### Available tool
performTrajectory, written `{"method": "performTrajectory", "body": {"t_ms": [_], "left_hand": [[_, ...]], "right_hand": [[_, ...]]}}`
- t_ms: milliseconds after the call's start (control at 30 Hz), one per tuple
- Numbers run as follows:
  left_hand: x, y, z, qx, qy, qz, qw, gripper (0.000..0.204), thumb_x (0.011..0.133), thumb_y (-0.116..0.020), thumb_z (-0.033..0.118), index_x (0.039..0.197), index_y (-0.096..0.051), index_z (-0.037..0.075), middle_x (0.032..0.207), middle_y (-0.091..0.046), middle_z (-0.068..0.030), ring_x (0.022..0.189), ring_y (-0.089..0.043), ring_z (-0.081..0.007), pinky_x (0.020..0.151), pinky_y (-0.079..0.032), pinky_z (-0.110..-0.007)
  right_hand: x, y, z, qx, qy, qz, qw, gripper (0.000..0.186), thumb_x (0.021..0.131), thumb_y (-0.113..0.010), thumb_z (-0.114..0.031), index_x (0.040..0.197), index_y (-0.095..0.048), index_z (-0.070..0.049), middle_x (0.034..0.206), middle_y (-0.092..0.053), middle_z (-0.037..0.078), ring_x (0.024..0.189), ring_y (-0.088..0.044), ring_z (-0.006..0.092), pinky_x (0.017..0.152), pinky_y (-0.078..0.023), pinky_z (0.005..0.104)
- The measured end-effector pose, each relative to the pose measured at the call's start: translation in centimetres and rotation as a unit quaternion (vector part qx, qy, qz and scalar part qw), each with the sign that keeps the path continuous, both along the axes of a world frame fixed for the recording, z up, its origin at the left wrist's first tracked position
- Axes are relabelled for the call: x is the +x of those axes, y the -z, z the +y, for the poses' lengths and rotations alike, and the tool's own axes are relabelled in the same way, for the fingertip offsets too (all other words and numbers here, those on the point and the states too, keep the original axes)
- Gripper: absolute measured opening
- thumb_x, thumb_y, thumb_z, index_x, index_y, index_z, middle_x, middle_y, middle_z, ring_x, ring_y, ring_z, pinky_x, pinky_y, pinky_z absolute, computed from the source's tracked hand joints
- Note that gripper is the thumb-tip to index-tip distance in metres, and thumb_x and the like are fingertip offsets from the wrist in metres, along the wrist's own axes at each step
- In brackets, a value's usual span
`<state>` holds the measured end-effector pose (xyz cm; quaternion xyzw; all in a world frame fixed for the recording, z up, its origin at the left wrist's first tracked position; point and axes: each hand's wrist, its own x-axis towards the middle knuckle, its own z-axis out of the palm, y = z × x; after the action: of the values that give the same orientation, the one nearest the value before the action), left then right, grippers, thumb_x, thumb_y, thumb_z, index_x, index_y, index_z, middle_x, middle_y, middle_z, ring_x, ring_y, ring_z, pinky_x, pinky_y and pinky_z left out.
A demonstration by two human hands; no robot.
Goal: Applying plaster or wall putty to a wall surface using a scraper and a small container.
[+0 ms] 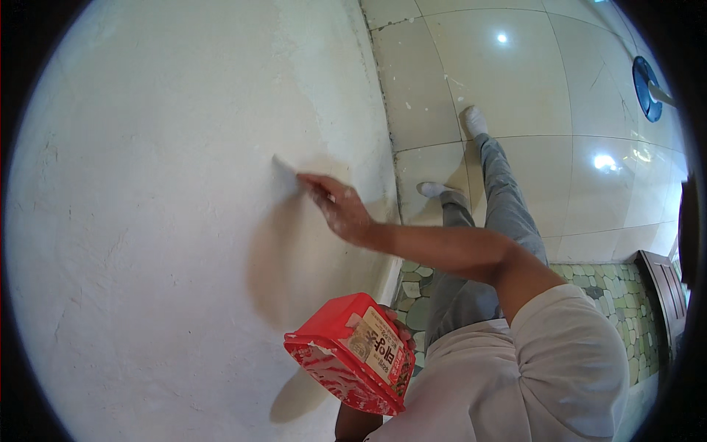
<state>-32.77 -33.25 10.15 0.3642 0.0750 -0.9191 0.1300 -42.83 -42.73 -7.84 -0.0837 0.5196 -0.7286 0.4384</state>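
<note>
My right hand [340,208] reaches out to the pale plastered wall [147,184], pinched on a thin scraper [284,166] whose pale blade lies at the wall's surface, with a shadow below it. My left hand [398,320] grips a red rectangular plastic container [318,350] from its far side, most of that hand hidden behind it. The container has white smears on its red surface and a printed label on one side. It is held low, close to my body and beside the wall.
My legs stand on glossy beige floor tiles [508,81] along the wall's base, spotted with white. A blue round object with a pale pole [645,81] is at the upper right. Green pebble-pattern flooring [615,287] and a dark wooden panel [655,295] are at the lower right.
</note>
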Motion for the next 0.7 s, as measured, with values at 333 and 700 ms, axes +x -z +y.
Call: {"method": "performTrajectory", "body": {"t_ms": [333,700], "left_hand": [[-4.5,-0.7,0.9,-0.002,-0.043,-0.030,0.999,0.069,0.087,-0.062,0.038,0.134,-0.034,-0.003,0.119,-0.052,-0.0305,0.114,-0.052,-0.0425,0.096,-0.047,-0.050],[-9.9,-2.0,1.7,-0.007,-0.124,-0.039,0.992,0.074,0.088,-0.057,0.046,0.137,-0.032,-0.004,0.122,-0.052,-0.0318,0.113,-0.053,-0.0440,0.096,-0.047,-0.051]], "right_hand": [[-10.0,4.6,-3.9,-0.040,0.093,0.064,0.993,0.033,0.095,-0.050,-0.006,0.127,-0.052,0.004,0.117,-0.062,0.014,0.110,-0.057,0.0188,0.097,-0.042,0.0285],[-11.6,-0.8,-10.0,-0.012,0.082,0.006,0.997,0.036,0.094,-0.048,-0.002,0.130,-0.049,0.002,0.118,-0.062,0.013,0.108,-0.056,0.0135,0.093,-0.042,0.0252]]}}
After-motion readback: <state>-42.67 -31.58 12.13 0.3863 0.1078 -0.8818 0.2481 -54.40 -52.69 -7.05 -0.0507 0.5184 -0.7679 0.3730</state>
